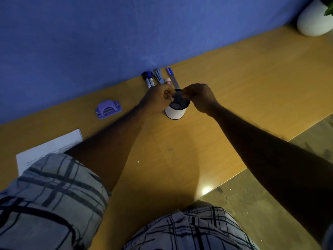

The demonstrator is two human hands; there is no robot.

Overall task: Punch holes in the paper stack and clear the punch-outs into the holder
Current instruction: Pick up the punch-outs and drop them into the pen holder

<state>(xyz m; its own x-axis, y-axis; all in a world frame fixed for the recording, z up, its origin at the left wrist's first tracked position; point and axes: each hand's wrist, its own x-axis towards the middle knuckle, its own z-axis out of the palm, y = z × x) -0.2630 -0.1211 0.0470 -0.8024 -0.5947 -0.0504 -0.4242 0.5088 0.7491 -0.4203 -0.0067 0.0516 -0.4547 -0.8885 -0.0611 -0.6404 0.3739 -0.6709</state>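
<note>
Holder | L hand + R hand at rim | pens behind | punch left

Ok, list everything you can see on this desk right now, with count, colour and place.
desk: one, orange-brown, along the blue wall
hole punch: one, purple, left of the holder
paper stack: one, white, near left, partly under the left arm
holder: one, white with dark mesh inside, mid-desk
pens and markers: several, mostly blue-capped, by the wall behind the holder
punch-out: one, white, on bare desk
plant pot: one, white, far right
small dark piece: one, unclear what, above the holder
left hand: pinches the piece
right hand: pinches its other side
</note>
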